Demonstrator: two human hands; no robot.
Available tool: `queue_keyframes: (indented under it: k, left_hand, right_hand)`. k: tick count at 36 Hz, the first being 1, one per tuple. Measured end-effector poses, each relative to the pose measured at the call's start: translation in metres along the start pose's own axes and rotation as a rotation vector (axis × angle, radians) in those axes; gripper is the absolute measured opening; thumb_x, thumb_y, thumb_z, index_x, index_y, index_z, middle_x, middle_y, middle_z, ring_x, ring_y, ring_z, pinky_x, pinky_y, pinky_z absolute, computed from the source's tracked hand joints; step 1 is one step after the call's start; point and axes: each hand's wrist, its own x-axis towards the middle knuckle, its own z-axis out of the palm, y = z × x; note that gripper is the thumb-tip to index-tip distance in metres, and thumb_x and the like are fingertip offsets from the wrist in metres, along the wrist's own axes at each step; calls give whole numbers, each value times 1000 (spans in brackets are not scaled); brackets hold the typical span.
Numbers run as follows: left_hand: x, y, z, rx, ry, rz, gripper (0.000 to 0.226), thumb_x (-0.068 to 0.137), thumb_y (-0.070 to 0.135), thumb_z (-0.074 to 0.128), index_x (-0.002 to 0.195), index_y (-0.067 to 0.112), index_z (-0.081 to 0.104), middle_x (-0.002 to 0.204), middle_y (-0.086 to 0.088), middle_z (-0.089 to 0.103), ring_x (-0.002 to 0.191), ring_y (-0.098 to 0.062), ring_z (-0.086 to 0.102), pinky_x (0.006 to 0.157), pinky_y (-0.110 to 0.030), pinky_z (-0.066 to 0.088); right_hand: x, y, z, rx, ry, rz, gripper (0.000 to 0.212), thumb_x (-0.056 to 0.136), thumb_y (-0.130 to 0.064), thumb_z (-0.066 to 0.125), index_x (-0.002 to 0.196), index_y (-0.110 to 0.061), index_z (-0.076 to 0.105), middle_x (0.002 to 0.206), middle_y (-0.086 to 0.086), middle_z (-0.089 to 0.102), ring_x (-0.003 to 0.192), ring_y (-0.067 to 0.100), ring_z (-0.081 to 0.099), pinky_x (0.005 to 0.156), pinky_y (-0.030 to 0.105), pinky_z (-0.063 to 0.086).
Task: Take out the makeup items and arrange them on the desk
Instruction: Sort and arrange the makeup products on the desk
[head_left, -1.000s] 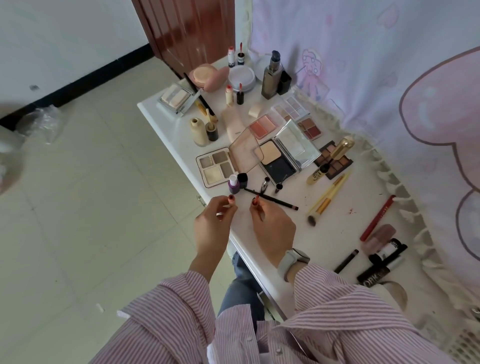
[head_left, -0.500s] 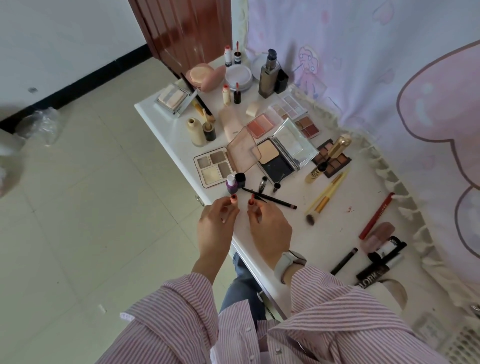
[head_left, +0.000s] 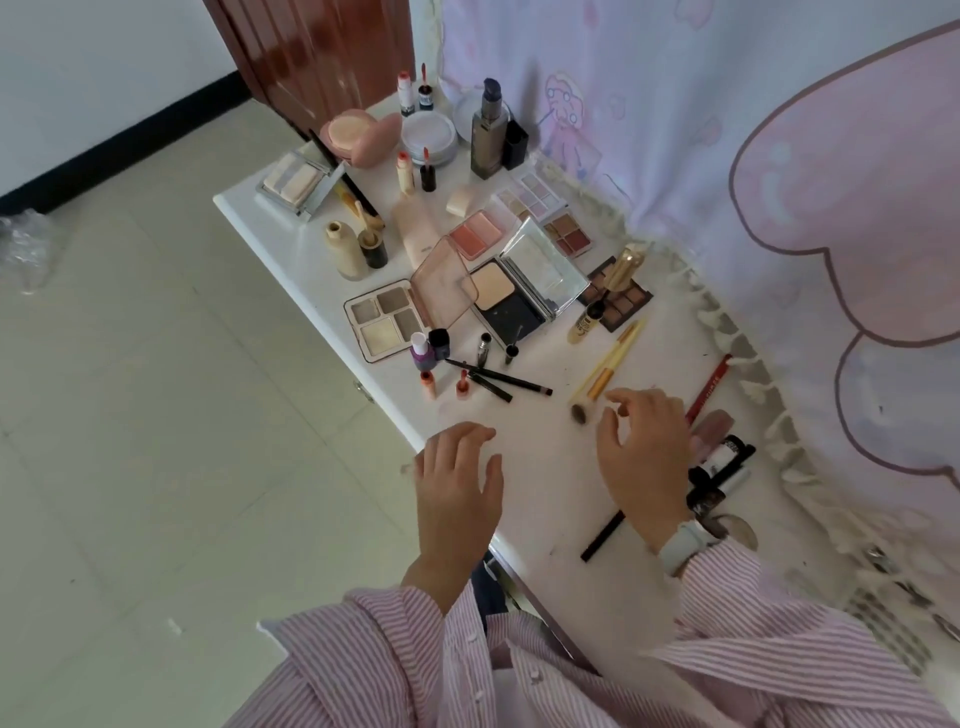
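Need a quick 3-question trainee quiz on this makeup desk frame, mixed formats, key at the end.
1. True or false: the left hand grips a makeup item.
2. What lies nearest the right hand's fingertips: A) the gold-handled brush, B) the pump bottle, C) the pink compact?
3. Fill in: the purple bottle stands beside the four-pan ____.

Key: 1 false, both hands are empty with relaxed fingers. 2 A. 3 palette.
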Motion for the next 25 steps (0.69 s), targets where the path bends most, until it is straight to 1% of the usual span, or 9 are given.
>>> queue_keyframes:
  k: [3,5,8,10,16,19,21,23,25]
  left_hand:
    - [-3,11,10,46,-130,77,30,83,29,48,106,16,62,109,1,62,106,-13,47,95,-28,31]
    - [-4,13,16,96,-213,111,36,82,34,46,110,17,62,117,0,61,113,-16,45,99,-34,31]
    - [-8,8,21,167,-295,119,41,81,39,46,113,18,61,126,-5,57,121,-22,42,104,-41,25]
    - [-9,7,20,166,-327,102,41,81,39,45,113,19,61,128,-5,56,123,-22,40,106,-41,23]
    - [-6,10,10,151,-434,63,45,79,41,46,117,20,60,131,-5,54,127,-20,36,109,-37,17]
    - [-5,10,8,174,-448,85,44,80,36,57,122,21,57,137,-4,49,132,-24,37,113,-36,17]
    - [-4,12,5,154,-475,86,47,84,29,62,129,21,52,145,-3,39,139,-22,27,113,-35,7]
    - [-2,14,2,153,-511,83,48,90,30,55,136,23,43,152,2,26,143,-17,13,114,-30,-2]
    - [3,16,-1,183,-558,65,47,93,33,49,139,26,37,154,6,18,143,-13,6,116,-29,-1]
  right_hand:
    - [20,31,-15,-300,-175,194,30,86,-26,53,111,-10,60,111,15,55,104,35,45,87,42,33]
    - [31,43,-24,-403,-250,300,40,86,-31,53,120,-10,53,121,18,49,113,35,39,90,45,33]
    - [40,56,-27,-535,-369,351,46,87,-37,47,123,-9,48,127,20,47,117,35,39,94,45,33]
    - [42,59,-23,-579,-433,347,45,88,-36,43,122,-7,48,127,20,48,118,35,40,97,46,33]
    - [40,47,-14,-478,-403,323,37,84,-18,45,120,-11,46,116,14,56,111,32,43,92,42,31]
    - [38,41,-14,-402,-325,319,36,83,-17,47,118,-9,45,111,13,59,108,31,45,91,42,31]
    - [36,36,-18,-305,-247,321,38,83,-18,49,121,-10,44,114,12,59,111,31,45,92,42,30]
    - [33,30,-27,-157,-158,334,38,86,-17,50,122,-8,46,117,12,58,112,30,46,95,42,33]
    - [28,23,-42,75,-78,367,32,90,-15,48,121,-7,48,117,12,55,104,26,52,90,38,43]
